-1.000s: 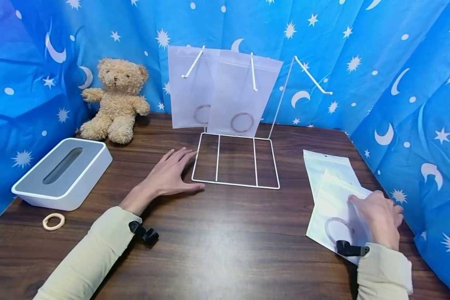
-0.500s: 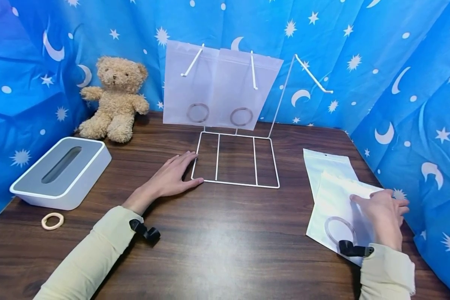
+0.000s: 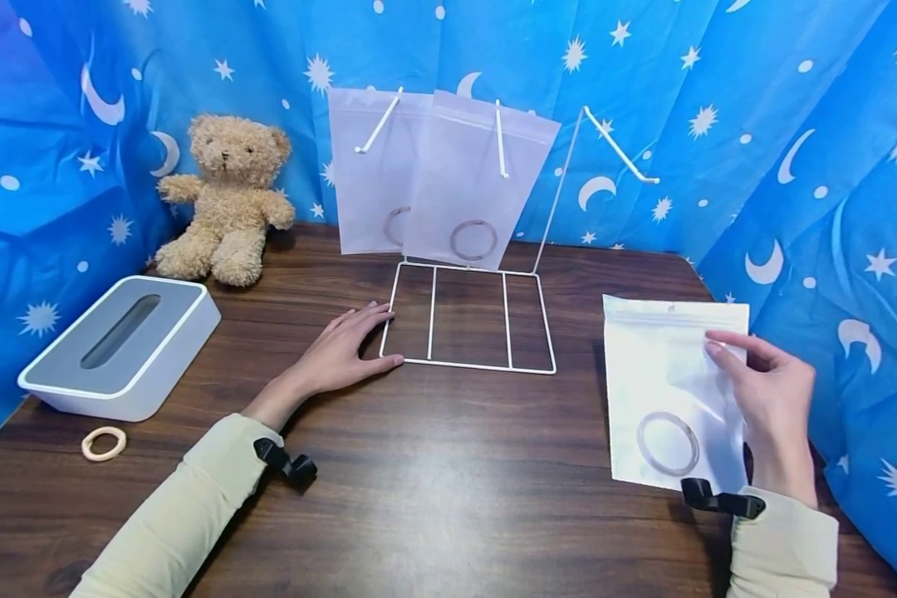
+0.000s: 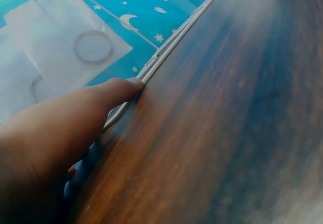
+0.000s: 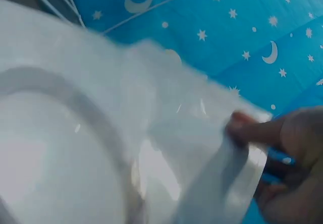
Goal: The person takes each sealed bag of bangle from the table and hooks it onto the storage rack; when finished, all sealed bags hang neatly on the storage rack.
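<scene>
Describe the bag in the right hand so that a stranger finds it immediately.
On the table stands a white rack; look to its right. There, the right hand pinches a white bag showing a ring. Unlike the bags hanging on the rack, this one is hand-held.

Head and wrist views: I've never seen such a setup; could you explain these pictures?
No machine here: these are a person's bare left hand and right hand. The wide picture comes from a camera on the head; the closer two come from black cameras on the wrists. The right hand pinches a flat white plastic bag with a greyish ring showing. The left hand touches the base of a white wire rack, where two similar bags hang. Also on the dark brown table are a fluffy tan teddy bear, a white box with a grey slotted top and a small pale ring. Behind hangs blue cloth with white moons and stars.
</scene>
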`<state>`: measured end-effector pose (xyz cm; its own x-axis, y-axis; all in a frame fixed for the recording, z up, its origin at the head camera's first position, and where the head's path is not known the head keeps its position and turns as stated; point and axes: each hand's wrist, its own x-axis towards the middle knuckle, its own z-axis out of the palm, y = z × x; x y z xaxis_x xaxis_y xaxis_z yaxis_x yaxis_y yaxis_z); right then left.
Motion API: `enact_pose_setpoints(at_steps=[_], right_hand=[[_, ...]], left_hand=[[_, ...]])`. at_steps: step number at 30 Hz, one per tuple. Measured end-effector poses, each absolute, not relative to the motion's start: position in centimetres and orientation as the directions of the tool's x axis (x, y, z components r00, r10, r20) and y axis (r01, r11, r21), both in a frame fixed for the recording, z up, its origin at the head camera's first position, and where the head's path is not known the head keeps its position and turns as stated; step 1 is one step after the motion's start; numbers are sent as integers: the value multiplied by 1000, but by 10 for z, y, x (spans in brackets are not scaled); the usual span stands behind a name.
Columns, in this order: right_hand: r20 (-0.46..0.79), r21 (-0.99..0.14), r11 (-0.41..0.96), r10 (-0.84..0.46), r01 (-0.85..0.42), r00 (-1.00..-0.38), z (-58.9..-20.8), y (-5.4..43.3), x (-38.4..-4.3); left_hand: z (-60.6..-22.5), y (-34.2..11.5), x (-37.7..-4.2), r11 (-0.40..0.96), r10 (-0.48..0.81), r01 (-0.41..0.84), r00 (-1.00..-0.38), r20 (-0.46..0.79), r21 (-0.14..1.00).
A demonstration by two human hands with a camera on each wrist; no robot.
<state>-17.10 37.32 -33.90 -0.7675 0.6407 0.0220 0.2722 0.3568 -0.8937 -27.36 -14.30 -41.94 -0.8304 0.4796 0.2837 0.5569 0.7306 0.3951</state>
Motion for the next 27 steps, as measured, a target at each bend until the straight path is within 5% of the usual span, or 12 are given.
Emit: enact_pose_setpoints(at_steps=[7,13,18,27], right_hand=[[529,-807,520,431,-278,-731,-331,351,-174],[577,-816,270,316,-511,-754,-320,335,-171],[632,-761,82,317,-643,-707,-305,319,-170],[672,-674,-88,338,-733,-659,-280,297,-178]], left_hand=[[-419,-144,-276,721,483,569,-822,301,397],[-419,-143,-276,711,492,577,-816,302,402],[-418,-143,-274,707,492,577,-816,303,408],[-419,-145,-273,712,489,571,-821,295,408]])
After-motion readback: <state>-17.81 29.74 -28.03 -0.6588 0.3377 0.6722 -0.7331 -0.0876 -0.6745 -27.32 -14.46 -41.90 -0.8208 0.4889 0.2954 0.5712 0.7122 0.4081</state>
